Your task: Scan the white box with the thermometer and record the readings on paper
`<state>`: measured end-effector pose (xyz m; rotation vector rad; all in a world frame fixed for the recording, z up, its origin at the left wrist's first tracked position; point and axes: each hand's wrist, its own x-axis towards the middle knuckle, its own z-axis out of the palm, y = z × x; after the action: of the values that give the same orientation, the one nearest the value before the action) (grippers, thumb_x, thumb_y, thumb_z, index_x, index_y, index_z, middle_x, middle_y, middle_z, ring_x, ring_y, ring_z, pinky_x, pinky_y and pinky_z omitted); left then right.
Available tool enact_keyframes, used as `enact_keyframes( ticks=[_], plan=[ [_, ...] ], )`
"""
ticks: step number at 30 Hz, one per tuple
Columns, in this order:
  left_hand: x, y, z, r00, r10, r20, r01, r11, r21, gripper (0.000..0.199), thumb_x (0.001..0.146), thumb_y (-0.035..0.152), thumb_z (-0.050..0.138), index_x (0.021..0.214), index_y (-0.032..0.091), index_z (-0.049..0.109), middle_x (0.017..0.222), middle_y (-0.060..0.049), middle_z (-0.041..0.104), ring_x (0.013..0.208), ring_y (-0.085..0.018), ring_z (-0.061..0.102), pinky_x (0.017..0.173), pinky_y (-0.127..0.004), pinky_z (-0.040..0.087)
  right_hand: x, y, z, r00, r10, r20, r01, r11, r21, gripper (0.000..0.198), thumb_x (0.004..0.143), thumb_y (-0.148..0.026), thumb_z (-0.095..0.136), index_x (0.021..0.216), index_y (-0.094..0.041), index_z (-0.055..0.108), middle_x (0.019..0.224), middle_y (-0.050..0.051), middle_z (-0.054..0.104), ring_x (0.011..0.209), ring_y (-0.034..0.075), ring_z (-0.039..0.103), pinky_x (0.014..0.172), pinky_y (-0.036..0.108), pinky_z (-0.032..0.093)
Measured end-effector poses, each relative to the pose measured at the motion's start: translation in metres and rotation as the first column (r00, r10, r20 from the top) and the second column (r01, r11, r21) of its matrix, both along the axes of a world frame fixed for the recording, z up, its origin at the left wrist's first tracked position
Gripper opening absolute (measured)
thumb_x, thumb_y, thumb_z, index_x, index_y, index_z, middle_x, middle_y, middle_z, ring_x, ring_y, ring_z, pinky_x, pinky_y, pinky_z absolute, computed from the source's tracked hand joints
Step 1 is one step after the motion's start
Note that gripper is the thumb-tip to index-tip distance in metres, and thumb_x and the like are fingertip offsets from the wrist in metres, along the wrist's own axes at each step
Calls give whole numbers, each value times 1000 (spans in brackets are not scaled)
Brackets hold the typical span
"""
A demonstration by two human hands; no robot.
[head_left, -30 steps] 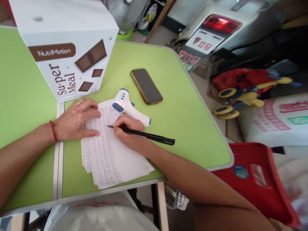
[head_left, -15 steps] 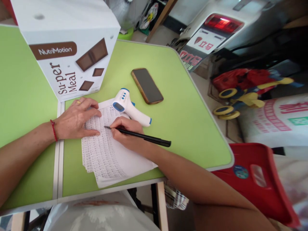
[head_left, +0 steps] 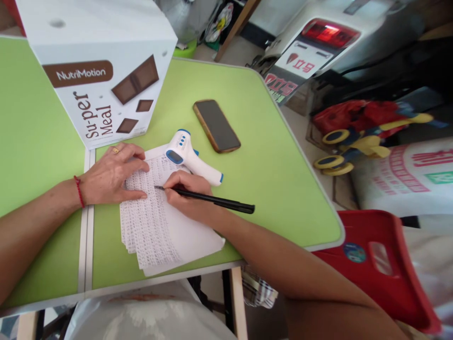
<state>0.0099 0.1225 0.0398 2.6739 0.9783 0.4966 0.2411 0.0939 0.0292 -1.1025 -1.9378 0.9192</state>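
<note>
My right hand (head_left: 187, 194) grips a black pen (head_left: 222, 202), its tip touching the handwritten lines on the top sheet of paper (head_left: 193, 236). Several sheets lie in an uneven stack, dense with rows of small writing on the left part and blank toward the right. With fingers spread, my left hand (head_left: 115, 174) rests flat across the paper's left edge; it wears a ring and a red string bracelet. A white and blue infrared thermometer (head_left: 193, 158) lies over the top of the sheets, just beyond my right hand.
A dark-screened phone (head_left: 217, 126) in a brown case lies past the thermometer. The large white NutriMotion box (head_left: 102, 75) stands on the green table (head_left: 283, 189) at the far left. Beyond the right edge are a red chair (head_left: 375, 264), a scooter's rear (head_left: 318, 42) and a white sack (head_left: 406, 179).
The pen's back end has swung slightly up and right, and its tip has shifted a little right. The top sheet's lower right corner has moved slightly left. My left hand stays put.
</note>
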Motion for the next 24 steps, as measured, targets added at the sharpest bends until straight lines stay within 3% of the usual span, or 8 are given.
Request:
enact_keyframes(
  ticks=[17, 24],
  plan=[
    [0, 0, 0, 1000, 3, 9, -3, 1000, -2, 48, 79, 54, 68, 108, 17, 60, 119, -15, 53, 110, -33, 50, 94, -50, 39, -3, -1, -1, 998, -48, -27, 50, 997, 66, 11, 68, -12, 50, 63, -21, 54, 55, -5, 55, 50, 8, 46, 50, 23, 39],
    [0, 0, 1, 1000, 12, -1, -12, 1000, -16, 47, 79, 54, 67, 108, 18, 60, 120, -14, 53, 112, -32, 50, 95, -49, 39, 0, 0, -2, 997, -57, -59, 57, 998, 10, 7, 68, -16, 52, 63, -21, 54, 55, -5, 56, 50, 8, 46, 48, 23, 38]
  ],
)
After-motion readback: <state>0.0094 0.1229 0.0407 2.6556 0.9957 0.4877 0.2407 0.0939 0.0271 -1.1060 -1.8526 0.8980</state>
